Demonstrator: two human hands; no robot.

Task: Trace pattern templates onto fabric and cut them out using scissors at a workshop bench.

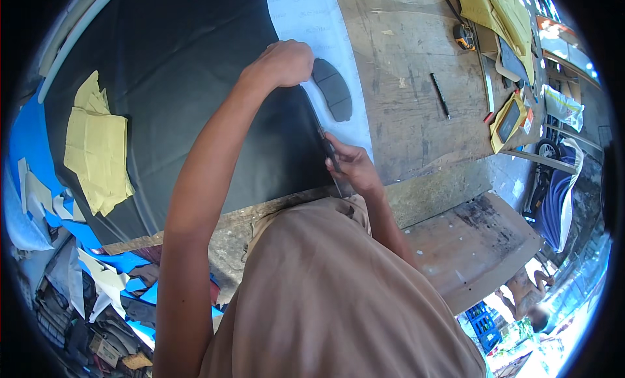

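A large black sheet [176, 104] with a smooth, leather-like face covers the left and middle of the table. My left hand [283, 62] is closed in a fist at the sheet's right edge; what its fingers hold is hidden. Lower on that edge, my right hand [355, 163] grips a slim dark tool [331, 150], whose exact kind I cannot make out. A thin, straight dark strip [314, 111] runs along the edge between both hands. Beside my left hand, a dark grey pad-shaped piece [333, 91] with line marks lies on white backing [312, 20].
Folded yellow paper [97, 150] rests on the black sheet. Rightward on the wooden table [403, 85] are a black pen [440, 95], a tape measure [464, 37] and a phone-like item [510, 122] on yellow material. Scraps [104, 280] pile up lower left. Another person [524, 293] appears lower right.
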